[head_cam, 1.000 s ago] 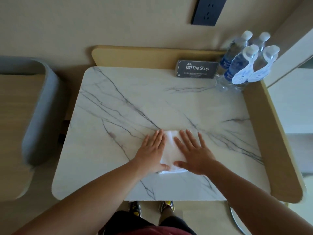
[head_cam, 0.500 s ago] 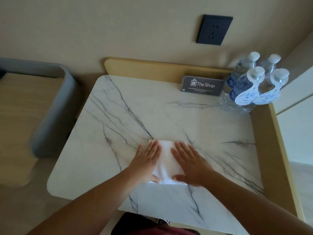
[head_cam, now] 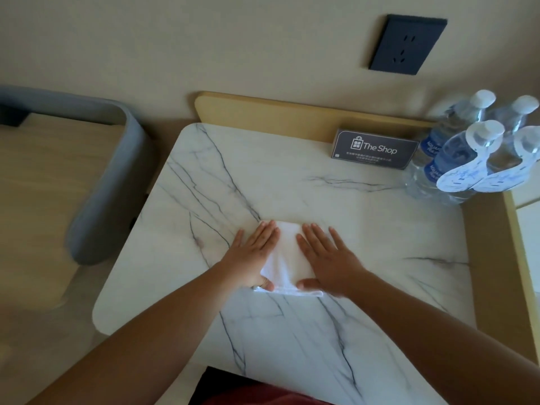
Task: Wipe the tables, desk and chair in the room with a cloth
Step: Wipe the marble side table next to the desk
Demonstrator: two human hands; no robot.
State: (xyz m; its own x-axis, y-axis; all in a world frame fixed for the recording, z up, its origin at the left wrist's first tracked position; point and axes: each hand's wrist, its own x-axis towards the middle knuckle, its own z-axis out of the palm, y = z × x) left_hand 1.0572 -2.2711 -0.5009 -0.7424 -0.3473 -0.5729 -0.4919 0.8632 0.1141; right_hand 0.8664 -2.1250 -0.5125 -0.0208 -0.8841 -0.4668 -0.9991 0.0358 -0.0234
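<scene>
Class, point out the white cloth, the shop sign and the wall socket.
white cloth [head_cam: 287, 252], head view, middle fold
shop sign [head_cam: 375, 149], head view, printed face
wall socket [head_cam: 407, 43], head view, plate centre

Grey-blue veins cross the rounded white marble-look tabletop [head_cam: 292, 185]; the folded cloth [head_cam: 287, 258] at its middle is plain white. At its far edge, a dark grey card sign [head_cam: 374, 149] shows white lettering beside clear plastic bottles [head_cam: 455, 159], white-capped, labels seemingly blue.

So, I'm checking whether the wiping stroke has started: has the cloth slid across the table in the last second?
No. The cloth keeps its far left corner at the end of the same dark vein in the table; only the camera shifted.
</scene>
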